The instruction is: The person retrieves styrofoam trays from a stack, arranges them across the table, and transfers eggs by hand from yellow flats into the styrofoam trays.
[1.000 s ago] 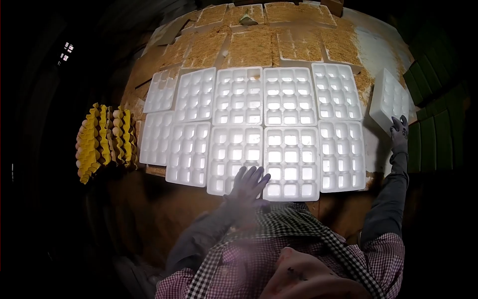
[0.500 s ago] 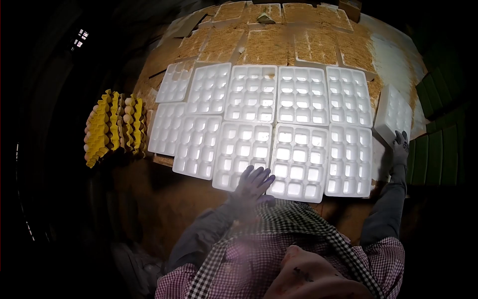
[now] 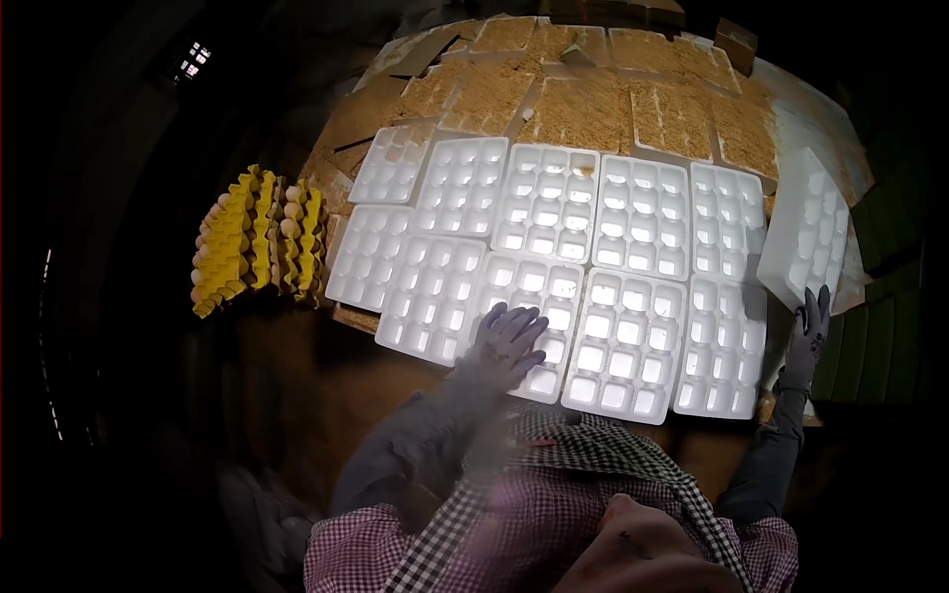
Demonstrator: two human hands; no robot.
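Observation:
White foam trays [image 3: 623,341] with square hollows lie side by side in two rows in front of me. My left hand [image 3: 506,346], in a grey glove, rests over the near end of a front tray [image 3: 534,279], its fingers spread and nothing held. At the far right my gloved right hand [image 3: 811,326] grips the near end of a separate foam tray [image 3: 806,232]. That tray is tilted, with its long side wall showing, and its lower left edge is close beside the row. The undersides of the right fingers are hidden.
Behind the white trays are several boxes filled with brown sawdust-like material [image 3: 568,109]. Yellow egg cartons [image 3: 232,242] holding eggs stand at the left. Green panels [image 3: 870,341] are at the right, and a cardboard box [image 3: 734,44] sits at the far edge.
The view has shifted, so the scene sits further right and lower. The right-hand tray has come closer to the row, with my right hand at its near end. My left hand stays spread.

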